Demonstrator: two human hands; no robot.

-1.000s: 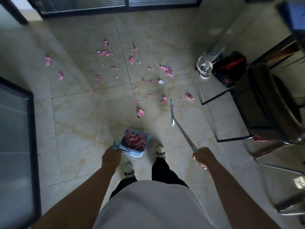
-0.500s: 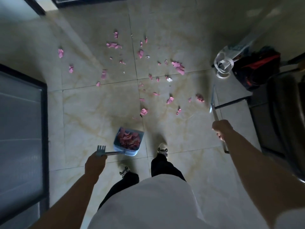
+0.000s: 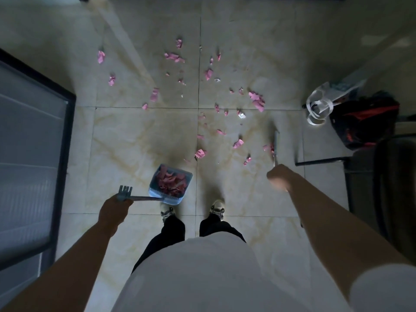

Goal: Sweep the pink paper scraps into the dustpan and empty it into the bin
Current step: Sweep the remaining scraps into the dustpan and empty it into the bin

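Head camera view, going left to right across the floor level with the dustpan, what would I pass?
Dark-framed glass panel → left hand gripping the dustpan handle → dustpan holding pink scraps → right hand holding the broom handle → chair.

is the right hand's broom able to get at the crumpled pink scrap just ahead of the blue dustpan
Probably yes: the right hand grips the thin broom, and only bare tile and a few small scraps lie between it and that crumpled pink scrap ahead of the blue dustpan.
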